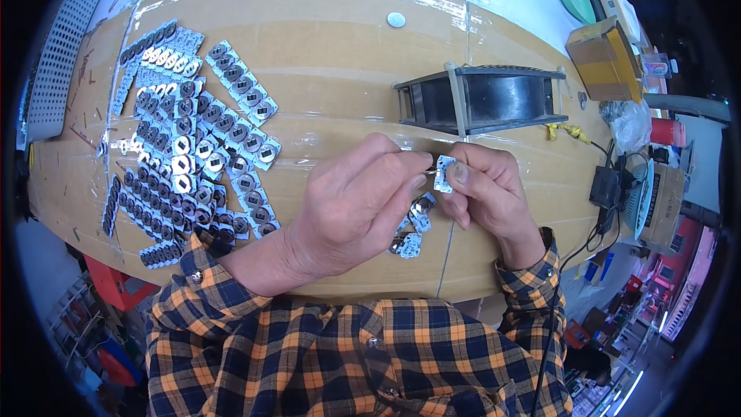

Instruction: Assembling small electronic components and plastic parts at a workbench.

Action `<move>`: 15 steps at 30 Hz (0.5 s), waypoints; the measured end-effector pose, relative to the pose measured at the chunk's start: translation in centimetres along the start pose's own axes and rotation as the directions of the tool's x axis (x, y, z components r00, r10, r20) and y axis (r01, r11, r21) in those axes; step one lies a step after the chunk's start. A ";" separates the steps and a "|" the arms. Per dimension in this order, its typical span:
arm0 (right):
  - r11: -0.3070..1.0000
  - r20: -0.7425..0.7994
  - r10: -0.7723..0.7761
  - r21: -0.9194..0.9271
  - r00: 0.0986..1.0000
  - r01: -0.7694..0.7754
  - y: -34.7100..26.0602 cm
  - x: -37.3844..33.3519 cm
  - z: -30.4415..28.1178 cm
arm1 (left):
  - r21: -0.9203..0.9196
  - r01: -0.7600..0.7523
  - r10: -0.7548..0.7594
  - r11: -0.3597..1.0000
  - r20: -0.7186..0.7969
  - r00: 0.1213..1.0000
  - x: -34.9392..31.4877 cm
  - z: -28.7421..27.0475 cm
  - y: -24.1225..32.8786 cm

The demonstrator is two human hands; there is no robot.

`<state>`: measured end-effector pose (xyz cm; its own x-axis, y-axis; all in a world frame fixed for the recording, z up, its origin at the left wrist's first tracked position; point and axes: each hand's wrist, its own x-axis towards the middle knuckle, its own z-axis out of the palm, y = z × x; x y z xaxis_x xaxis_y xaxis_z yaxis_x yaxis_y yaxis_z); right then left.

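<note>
The right hand (486, 185) pinches a short strip of small square silver metal parts (443, 173), its long axis near upright, just above the tan wooden table (340, 54). The left hand (355, 208) grips a thin metal pin (429, 172), its tip at the strip.

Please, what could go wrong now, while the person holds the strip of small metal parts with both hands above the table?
1. The right hand pinches only the top piece of the strip of metal parts; the hanging lower pieces could perhaps break off or slip.
2. The left hand holds a thin pin-like tool close to the right fingers, so a slip might prick them.
3. The pile of loose strips lies near the left sleeve, which could sweep some off.
</note>
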<state>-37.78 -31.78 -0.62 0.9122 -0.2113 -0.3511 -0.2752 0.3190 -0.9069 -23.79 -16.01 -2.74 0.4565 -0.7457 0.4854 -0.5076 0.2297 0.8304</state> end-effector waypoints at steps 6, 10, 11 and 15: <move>0.999 -0.038 -0.002 -0.051 0.999 0.000 0.2 0.3 0.1 | 0.015 0.024 -0.024 1.000 -0.009 1.000 0.0 0.2 -0.4; 0.936 -0.132 -0.082 -0.351 0.988 0.030 -0.6 0.2 1.0 | 0.035 0.044 -0.044 0.998 -0.010 0.999 0.0 0.4 -0.6; 0.936 -0.132 -0.082 -0.351 0.988 0.031 -0.4 0.3 0.9 | 0.038 0.048 -0.048 0.998 -0.011 0.999 0.0 0.4 -0.7; 0.655 -0.003 -0.406 -0.699 0.914 0.288 0.5 0.5 0.3 | 0.033 0.047 -0.047 0.998 -0.009 0.999 0.1 0.4 -0.5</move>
<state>-37.32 -31.42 -1.16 0.9444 -0.3254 0.0465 -0.1292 -0.4975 -0.8578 -23.82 -16.45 -3.19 0.4868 -0.7498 0.4481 -0.5089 0.1736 0.8432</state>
